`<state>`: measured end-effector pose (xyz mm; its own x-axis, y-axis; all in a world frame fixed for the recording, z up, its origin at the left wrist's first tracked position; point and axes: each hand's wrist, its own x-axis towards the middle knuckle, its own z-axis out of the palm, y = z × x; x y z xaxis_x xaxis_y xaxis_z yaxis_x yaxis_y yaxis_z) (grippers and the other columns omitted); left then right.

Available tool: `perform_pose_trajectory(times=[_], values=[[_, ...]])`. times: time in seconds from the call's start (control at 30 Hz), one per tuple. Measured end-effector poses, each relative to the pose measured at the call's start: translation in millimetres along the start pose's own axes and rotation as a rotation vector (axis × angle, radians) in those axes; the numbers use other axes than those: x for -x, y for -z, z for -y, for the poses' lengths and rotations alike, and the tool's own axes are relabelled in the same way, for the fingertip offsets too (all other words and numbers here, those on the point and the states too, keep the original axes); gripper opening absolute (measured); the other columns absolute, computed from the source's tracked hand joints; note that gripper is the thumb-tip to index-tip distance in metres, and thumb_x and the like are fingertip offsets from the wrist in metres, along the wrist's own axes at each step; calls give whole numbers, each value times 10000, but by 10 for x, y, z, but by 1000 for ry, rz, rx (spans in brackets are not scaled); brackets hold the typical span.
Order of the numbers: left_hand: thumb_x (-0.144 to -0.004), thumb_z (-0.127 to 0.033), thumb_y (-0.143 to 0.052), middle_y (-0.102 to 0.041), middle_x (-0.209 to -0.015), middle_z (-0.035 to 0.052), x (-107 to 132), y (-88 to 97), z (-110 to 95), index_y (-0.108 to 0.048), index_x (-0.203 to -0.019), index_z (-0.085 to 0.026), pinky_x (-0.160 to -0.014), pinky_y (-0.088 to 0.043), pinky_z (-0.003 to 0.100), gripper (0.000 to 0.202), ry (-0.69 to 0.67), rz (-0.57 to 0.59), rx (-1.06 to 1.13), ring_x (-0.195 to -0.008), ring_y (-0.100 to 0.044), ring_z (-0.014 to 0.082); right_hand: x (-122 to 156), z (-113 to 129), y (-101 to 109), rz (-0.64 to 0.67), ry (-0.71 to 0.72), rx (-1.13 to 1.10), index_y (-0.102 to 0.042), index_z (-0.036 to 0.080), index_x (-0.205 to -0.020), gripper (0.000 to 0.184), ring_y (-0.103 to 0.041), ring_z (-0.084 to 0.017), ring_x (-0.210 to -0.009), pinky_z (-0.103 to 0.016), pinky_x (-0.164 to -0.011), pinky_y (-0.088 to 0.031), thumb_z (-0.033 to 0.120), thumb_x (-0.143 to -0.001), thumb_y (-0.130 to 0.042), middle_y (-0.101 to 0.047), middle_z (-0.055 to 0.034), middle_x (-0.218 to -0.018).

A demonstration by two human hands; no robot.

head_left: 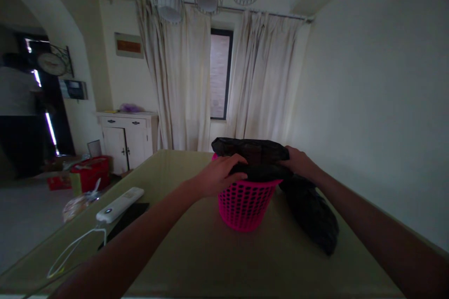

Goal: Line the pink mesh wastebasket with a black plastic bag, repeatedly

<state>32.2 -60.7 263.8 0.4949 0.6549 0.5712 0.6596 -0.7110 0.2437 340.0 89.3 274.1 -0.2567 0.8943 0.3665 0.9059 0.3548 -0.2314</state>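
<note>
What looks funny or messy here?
The white two-door cupboard left of the cream curtains looks slightly ajar: a dark gap shows between its doors. Crumpled black plastic also lies slumped on the greenish table, right of the pink perforated plastic basket. Nothing looks spilled.

A basket [245,208] stands midway between the table's [196,261] left and right edges, a bin liner [259,149] across its top between left hand [219,175] and right hand [298,162]. A plastic bag [312,215] lies right of it; a corded device [120,204], near the left edge. Curtains [189,79] hang behind the far edge, a cabinet [114,142] beyond the far left corner.
</note>
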Motion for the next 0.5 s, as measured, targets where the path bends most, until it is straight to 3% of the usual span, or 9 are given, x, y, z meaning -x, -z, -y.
perform_pose_trajectory(times=[0.07,0.13,0.27,0.4,0.5], values=[[-938,-439,-714,-706,-1201,95,33,-17,53,-599,-1220,-212,-973,-501,422,380,-49,1,-13,-1138,-648,280,-4,-18,-5,7,-7,-36,-669,153,-1144,488,-729,-328,-999,-357,-777,-536,466,-774,-729,-764,-156,-1105],[-913,-394,-754,-719,-1158,75,52,-35,104,-632,-1164,-215,-961,-502,405,331,-46,-10,7,-1107,-657,268,-7,-31,-9,1,-13,-61,-679,163,-1153,505,-728,-329,-1001,-360,-778,-540,477,-763,-740,-766,-148,-1102],[-979,-277,-641,-735,-1061,32,43,-61,140,-642,-1120,-215,-866,-518,332,154,59,-82,195,-964,-686,201,-7,-49,-35,-17,-11,-89,-714,166,-1127,469,-730,-325,-1013,-369,-821,-548,475,-774,-732,-771,-138,-1098],[-1053,-261,-441,-729,-1013,43,40,-81,119,-534,-1315,-200,-830,-521,346,284,160,-146,236,-901,-685,193,2,-78,-76,22,-11,-217,-730,160,-1118,492,-732,-331,-1016,-387,-851,-559,478,-745,-771,-776,-134,-1091],[-1087,-335,-359,-710,-1059,60,66,-78,129,-571,-1230,-215,-875,-514,371,282,131,-205,173,-976,-673,205,4,-108,-105,21,-17,-318,-734,173,-1093,481,-734,-330,-986,-402,-849,-565,465,-719,-816,-785,-123,-1057]])
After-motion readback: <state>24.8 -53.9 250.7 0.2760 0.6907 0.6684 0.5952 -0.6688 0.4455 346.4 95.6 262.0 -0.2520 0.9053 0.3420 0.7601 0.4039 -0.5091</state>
